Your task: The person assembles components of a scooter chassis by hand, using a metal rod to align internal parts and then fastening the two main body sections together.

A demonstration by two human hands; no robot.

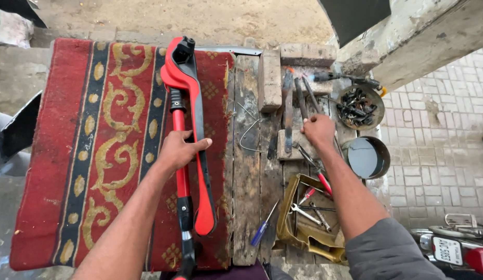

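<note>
Both forearms reach up from the frame's bottom. Left hand (176, 150) wraps its fingers around the red-and-black metal pump (185, 135), lying lengthwise on the red patterned rug (70, 145). Right of the rug, right hand (319, 129) curls, apparently gripping dark metal tools (299, 98); exact pinch unclear.

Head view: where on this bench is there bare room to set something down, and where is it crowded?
The red patterned rug lies bare left of the red frame part under the left hand. A narrow plank strip runs between rug and yellow tray. Around the right hand, tools, tray and bowls crowd together.
</note>
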